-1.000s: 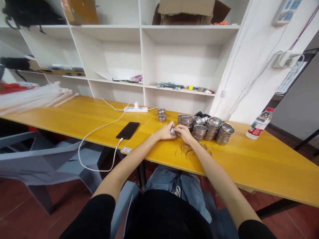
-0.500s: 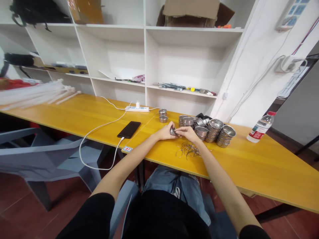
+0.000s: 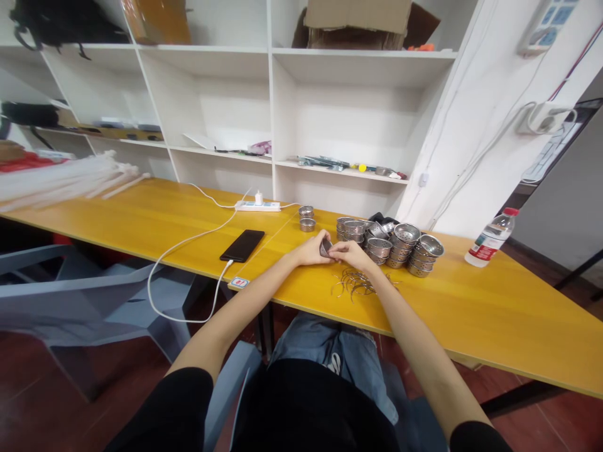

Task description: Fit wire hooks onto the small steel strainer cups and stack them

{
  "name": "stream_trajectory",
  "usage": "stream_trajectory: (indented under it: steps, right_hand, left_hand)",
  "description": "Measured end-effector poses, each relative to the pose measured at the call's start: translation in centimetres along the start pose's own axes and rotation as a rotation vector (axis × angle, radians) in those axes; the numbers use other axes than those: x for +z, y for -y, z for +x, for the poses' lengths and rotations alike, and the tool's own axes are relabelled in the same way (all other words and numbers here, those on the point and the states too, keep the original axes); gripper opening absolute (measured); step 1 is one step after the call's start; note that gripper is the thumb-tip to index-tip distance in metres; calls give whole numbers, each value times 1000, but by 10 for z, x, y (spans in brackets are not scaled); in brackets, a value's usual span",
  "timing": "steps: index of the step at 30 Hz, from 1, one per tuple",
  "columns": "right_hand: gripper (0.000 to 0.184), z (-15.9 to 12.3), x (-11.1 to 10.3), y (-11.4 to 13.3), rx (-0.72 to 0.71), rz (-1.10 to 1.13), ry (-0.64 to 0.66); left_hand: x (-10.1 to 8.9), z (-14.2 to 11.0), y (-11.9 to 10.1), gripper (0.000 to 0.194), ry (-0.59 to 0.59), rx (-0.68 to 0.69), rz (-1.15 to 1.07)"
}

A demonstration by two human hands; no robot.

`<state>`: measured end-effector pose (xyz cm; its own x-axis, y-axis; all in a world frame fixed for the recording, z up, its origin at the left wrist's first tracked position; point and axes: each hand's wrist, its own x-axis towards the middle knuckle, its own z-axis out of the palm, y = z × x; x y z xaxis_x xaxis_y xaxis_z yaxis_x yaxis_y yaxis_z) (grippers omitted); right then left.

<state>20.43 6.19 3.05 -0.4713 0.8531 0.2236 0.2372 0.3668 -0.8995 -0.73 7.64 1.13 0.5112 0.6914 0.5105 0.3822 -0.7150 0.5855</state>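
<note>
My left hand (image 3: 313,250) is wrapped round a small metal strainer cup (image 3: 325,247), tilted so that its opening faces right. At the cup's rim, my right hand (image 3: 349,253) has its fingers pinched together; what lies between them is too small to make out. Below the right hand, a loose heap of thin curved wires (image 3: 357,284) lies on the table. Several stacks of perforated metal cups (image 3: 399,246) stand just beyond and to the right of my hands. Two more metal cups (image 3: 307,224) sit behind the left hand.
A black phone (image 3: 242,245) with a white charging cable lies left on the yellow table (image 3: 509,314). Behind it is a power strip (image 3: 258,206). A red-capped bottle (image 3: 492,238) stands at the right. White shelves (image 3: 348,113) rise along the back; a grey-blue chair (image 3: 94,295) is at left.
My right fingers have moved slightly left, closer in against the cup's rim. The left hand still holds the cup. The whole view has shifted a little.
</note>
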Motion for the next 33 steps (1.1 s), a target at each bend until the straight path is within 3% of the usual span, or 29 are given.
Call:
stream_trajectory:
  steps: [8, 25, 30, 33]
  right_hand:
    - [40, -2, -3, 7, 53, 22, 14]
    - [42, -5, -6, 9, 78, 14, 113]
    - [36, -4, -3, 6, 34, -108, 84]
    - [27, -4, -1, 8, -82, -258, 27]
  left_hand:
    - [1, 0, 2, 71, 11, 3, 8]
    - [0, -4, -11, 69, 66, 19, -17]
    - [2, -4, -11, 69, 80, 29, -18]
    - [2, -4, -8, 70, 77, 23, -24]
